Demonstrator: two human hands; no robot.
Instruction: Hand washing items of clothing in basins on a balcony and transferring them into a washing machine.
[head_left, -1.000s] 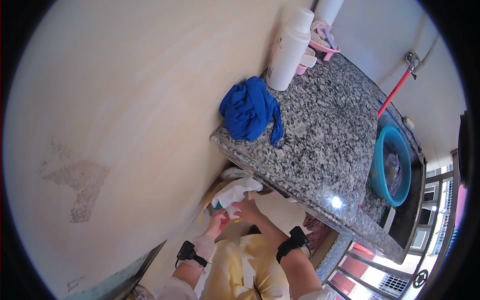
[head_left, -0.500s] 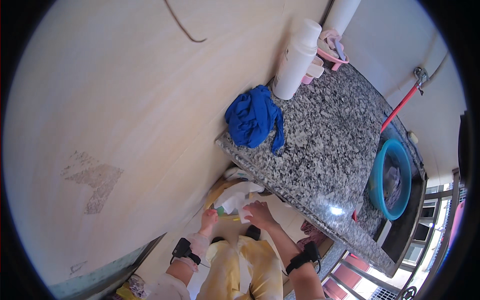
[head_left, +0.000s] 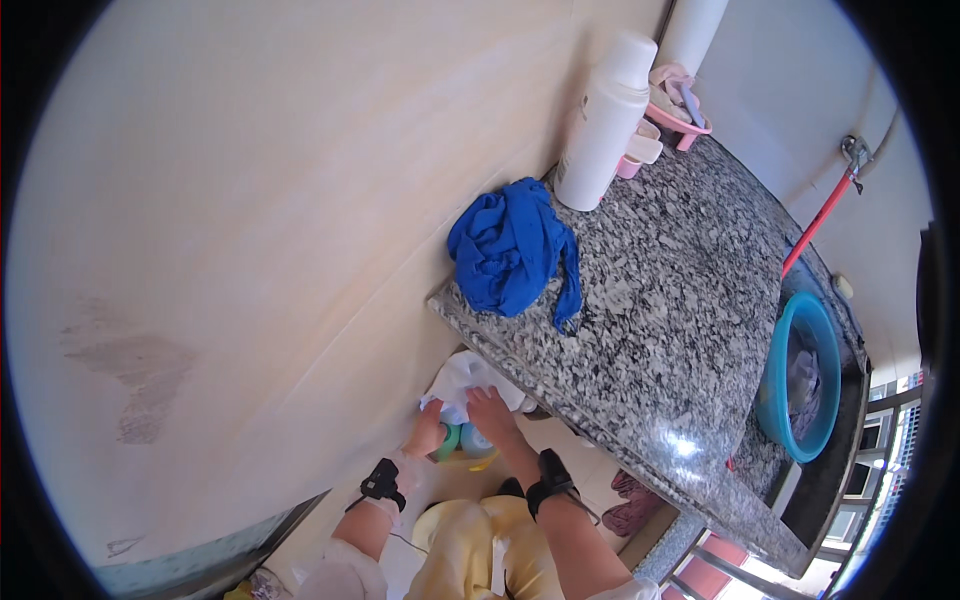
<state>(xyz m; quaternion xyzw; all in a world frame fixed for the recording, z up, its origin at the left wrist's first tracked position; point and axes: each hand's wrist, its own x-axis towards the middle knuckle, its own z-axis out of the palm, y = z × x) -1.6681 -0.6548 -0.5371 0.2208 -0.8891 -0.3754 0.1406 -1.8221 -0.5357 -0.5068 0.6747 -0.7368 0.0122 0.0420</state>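
Beneath the near corner of the counter, a crumpled white cloth [head_left: 460, 374] lies over a low heap of things by the wall. My left hand [head_left: 427, 430] is at the cloth's lower left edge, its fingers bent against it beside a green round thing [head_left: 449, 441]. My right hand [head_left: 491, 413] lies at the cloth's right part, fingers curled onto it. Between the hands shows a light blue round thing [head_left: 475, 441], too small to name. The hands partly cover what is under the cloth.
A granite counter [head_left: 660, 290] juts out above my hands, with its edge close to the right one. On it are a blue cloth [head_left: 510, 250], a white bottle [head_left: 604, 125] and a pink basket [head_left: 680, 125]. A turquoise basin [head_left: 800, 380] stands in the sink beside a red hose [head_left: 818, 222].
Both hands have moved forward to the white cloth. The left has come up from below to its edge, and the right has shifted left. The view has tilted slightly.
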